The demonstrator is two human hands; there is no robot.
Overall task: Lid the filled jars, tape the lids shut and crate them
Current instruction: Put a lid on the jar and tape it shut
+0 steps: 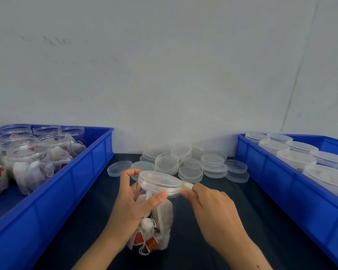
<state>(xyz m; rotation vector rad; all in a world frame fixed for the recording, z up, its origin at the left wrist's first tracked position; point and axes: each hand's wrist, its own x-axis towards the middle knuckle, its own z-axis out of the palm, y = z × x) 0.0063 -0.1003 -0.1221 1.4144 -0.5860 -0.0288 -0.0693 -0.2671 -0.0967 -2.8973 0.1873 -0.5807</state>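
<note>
Right hand (209, 207) grip is pinched on a tape strip (186, 185) at the lid (159, 183) rim's right side, so tape runs sideways off the jar (156, 221) (upright on the table), w/ left hand (134, 203) wrapped round the jar's neck.

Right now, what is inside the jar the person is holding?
Through the clear wall of the jar show white tea bags with strings and red tags. The left hand covers its left side, and the lid closes the top, so no count is possible.
</note>
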